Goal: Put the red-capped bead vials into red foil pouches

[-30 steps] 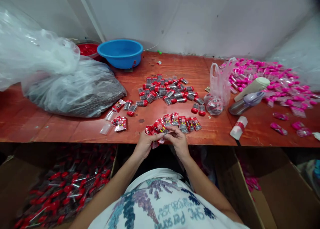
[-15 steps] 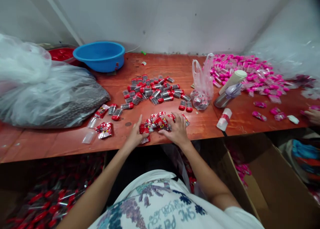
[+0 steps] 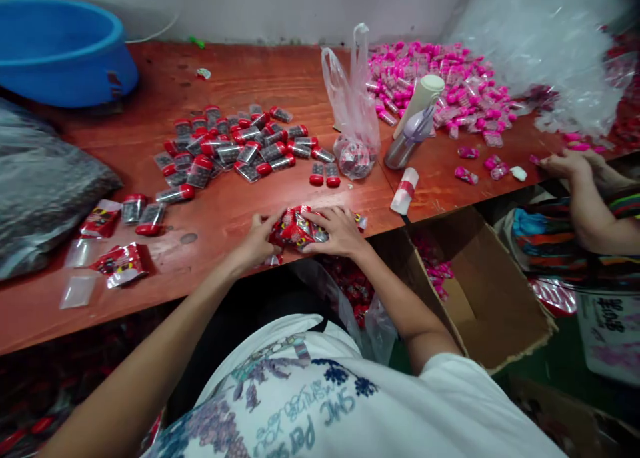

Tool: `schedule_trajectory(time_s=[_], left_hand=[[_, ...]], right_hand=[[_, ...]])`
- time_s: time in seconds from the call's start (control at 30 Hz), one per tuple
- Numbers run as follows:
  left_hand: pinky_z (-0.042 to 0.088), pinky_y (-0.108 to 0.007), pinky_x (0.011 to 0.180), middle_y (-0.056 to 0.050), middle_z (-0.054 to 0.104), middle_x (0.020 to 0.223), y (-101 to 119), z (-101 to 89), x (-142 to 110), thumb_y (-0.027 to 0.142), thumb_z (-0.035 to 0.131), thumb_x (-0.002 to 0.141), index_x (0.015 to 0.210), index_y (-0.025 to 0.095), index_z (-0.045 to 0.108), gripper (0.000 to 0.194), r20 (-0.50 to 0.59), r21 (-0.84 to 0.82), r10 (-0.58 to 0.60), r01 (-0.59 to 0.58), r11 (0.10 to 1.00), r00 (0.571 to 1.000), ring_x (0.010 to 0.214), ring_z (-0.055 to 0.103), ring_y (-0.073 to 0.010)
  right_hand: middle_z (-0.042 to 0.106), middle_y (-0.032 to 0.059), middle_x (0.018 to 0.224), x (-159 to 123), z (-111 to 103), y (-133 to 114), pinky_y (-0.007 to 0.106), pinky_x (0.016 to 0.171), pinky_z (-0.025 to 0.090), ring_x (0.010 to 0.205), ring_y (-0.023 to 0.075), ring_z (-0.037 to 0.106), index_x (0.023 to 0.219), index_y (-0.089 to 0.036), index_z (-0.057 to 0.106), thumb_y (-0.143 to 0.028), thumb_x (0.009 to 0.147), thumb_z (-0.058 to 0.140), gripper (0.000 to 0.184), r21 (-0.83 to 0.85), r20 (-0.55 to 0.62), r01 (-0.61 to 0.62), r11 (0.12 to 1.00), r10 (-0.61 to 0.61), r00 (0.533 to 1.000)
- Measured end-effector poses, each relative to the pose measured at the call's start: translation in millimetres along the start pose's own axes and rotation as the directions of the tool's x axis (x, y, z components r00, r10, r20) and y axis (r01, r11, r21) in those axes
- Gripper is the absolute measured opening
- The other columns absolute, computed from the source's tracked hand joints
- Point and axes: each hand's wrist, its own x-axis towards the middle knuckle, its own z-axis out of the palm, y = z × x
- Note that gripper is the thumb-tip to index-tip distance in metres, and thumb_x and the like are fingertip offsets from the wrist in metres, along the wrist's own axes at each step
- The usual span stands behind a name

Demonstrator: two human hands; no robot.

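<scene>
Small shiny red plastic packets: clock centre, bunched near the front edge of the red-brown wooden table.
Left hand: 9 o'clock, touching the packets, fingers bent; cannot tell if gripping.
Right hand: 3 o'clock, fingers curved over packets; grip equally unclear.
Change: a second ago several lay in a row; now most are drawn together, so gathering seems nearly done.
Red-capped clear plastic tubes: 11 o'clock, piled apart.

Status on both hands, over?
Left hand and right hand flanking bunched red packets. Packets near front edge of table. Red-capped containers beyond; nothing seen blocking hands.
</scene>
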Motion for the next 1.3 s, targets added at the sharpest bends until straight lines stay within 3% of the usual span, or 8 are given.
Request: schedule_trajectory(time_s=[0.13,0.27,0.43,0.57,0.7,0.83,1.13,1.3], left_hand=[[0.042,-0.038,0.096,-0.005,0.035,0.116,21.1,43.5,2.6,0.013,0.066,0.060,0.140,0.029,0.039,0.087,0.127,0.002,0.167,-0.168,0.986,0.978,0.106,0.051,-0.0246],[0.043,-0.036,0.094,-0.006,0.037,0.131,54.6,79.6,2.4,0.004,0.059,0.062,0.140,0.035,0.038,0.086,0.294,0.043,0.304,-0.330,0.943,0.906,0.116,0.048,-0.0272],[0.037,-0.041,0.101,-0.005,0.022,0.151,79.6,91.8,-1.0,-0.006,0.049,0.060,0.138,0.036,0.042,0.089,0.384,0.017,0.375,-0.413,0.911,0.844,0.130,0.038,-0.0320],[0.039,-0.042,0.099,-0.008,0.034,0.146,72.8,81.4,-7.7,-0.001,0.055,0.063,0.137,0.032,0.045,0.081,0.235,-0.194,0.332,-0.290,0.937,0.914,0.127,0.042,-0.0300],[0.051,-0.032,0.067,-0.007,0.063,0.100,64.1,62.5,-23.6,0.014,0.068,0.066,0.139,0.024,0.041,0.078,0.104,-0.572,0.022,0.042,0.819,0.994,0.073,0.063,-0.0180],[0.047,-0.022,0.055,0.002,0.061,0.068,59.8,36.0,-44.7,0.020,0.080,0.057,0.129,0.020,0.051,0.078,-0.110,-0.771,-0.157,0.015,0.637,0.982,0.056,0.057,-0.0118],[0.054,-0.029,0.067,-0.005,0.071,0.080,19.3,-13.6,-76.8,0.013,0.085,0.048,0.114,0.015,0.060,0.070,-0.195,-0.948,-0.380,-0.075,0.308,0.904,0.067,0.067,-0.0178],[0.054,-0.025,0.060,-0.002,0.069,0.068,-10.2,-33.1,-86.9,0.008,0.083,0.047,0.089,0.012,0.067,0.045,-0.241,-0.970,-0.579,-0.176,0.168,0.779,0.057,0.065,-0.0143]], right_hand=[[0.052,0.0065,0.131,-69.4,4.6,7.5,0.044,0.100,0.028,0.114,0.0283,0.046,0.132,-0.033,0.049,-0.066,0.069,0.064,0.073,0.015,-0.175,-0.132,0.991,0.133,0.976],[0.051,0.0097,0.129,-134.2,32.2,11.4,0.046,0.098,0.036,0.116,0.0303,0.046,0.134,-0.028,0.046,-0.056,0.069,0.069,0.074,0.119,-0.415,-0.257,0.959,0.284,0.864],[0.052,0.0126,0.120,-175.2,67.9,16.4,0.047,0.095,0.040,0.112,0.0267,0.050,0.118,-0.019,0.054,-0.043,0.082,0.057,0.043,0.424,-0.526,-0.449,0.787,0.617,0.585],[0.056,0.0067,0.095,-161.4,66.7,12.5,0.039,0.085,0.045,0.091,0.0204,0.055,0.097,-0.018,0.057,-0.035,0.086,0.053,0.020,0.614,-0.511,-0.439,0.656,0.754,0.413],[0.059,0.0034,0.088,-111.4,49.2,-19.0,0.031,0.075,0.047,0.082,0.0176,0.058,0.091,-0.020,0.059,-0.031,0.085,0.055,0.012,0.773,-0.319,-0.239,0.587,0.686,0.654],[0.063,0.0002,0.086,-51.7,35.3,-62.4,0.028,0.066,0.049,0.074,0.0160,0.060,0.105,-0.025,0.058,-0.028,0.076,0.067,0.030,0.868,-0.141,-0.133,0.479,0.494,0.858],[0.066,-0.0010,0.082,24.2,39.4,-95.3,0.027,0.069,0.050,0.074,0.0156,0.064,0.119,-0.025,0.054,-0.029,0.086,0.054,0.034,0.713,-0.024,-0.092,0.695,0.155,0.988],[0.064,0.0114,0.113,56.2,20.5,-26.9,0.039,0.093,0.044,0.107,0.0234,0.057,0.114,-0.019,0.061,-0.015,0.088,0.038,0.035,0.276,-0.231,-0.040,0.960,0.107,0.967]])
